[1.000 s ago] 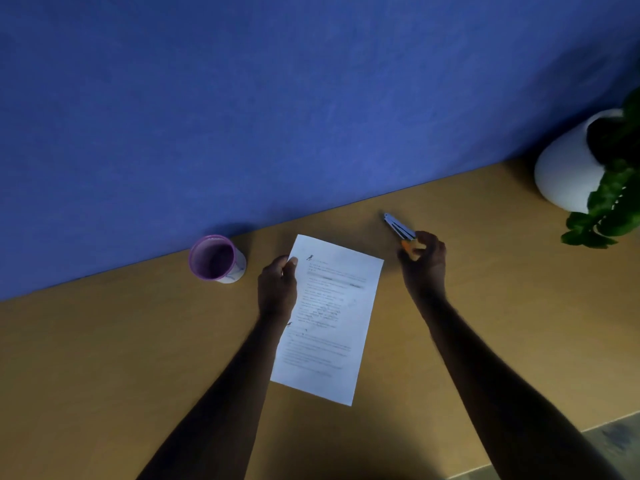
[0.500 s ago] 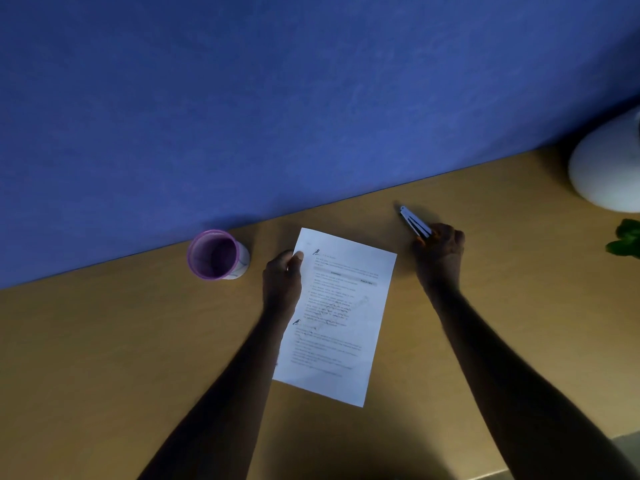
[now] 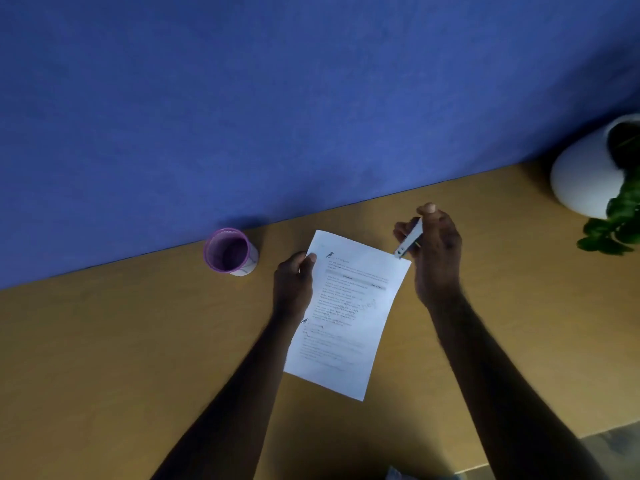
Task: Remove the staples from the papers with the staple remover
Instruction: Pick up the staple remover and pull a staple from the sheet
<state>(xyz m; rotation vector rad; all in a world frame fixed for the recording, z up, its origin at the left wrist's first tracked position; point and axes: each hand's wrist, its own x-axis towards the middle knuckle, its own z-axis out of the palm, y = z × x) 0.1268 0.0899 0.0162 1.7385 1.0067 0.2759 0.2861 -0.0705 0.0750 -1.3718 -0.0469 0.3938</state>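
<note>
Printed white papers (image 3: 346, 317) lie tilted on the wooden desk (image 3: 104, 341). My left hand (image 3: 294, 285) presses on their left edge, thumb near the top left corner. My right hand (image 3: 436, 258) hovers at the papers' top right corner and grips a slim silver staple remover (image 3: 410, 239), whose tip points down toward that corner. No staple is visible at this size.
A purple-rimmed cup (image 3: 230, 251) stands on the desk left of the papers, by the blue wall (image 3: 277, 98). A white pot (image 3: 585, 174) with a green plant (image 3: 620, 220) sits at the far right. The desk's front edge shows at bottom right.
My right hand has lifted the staple remover off the desk and turned it, so its tip now points down at the papers' top right corner. The left hand stays on the papers.
</note>
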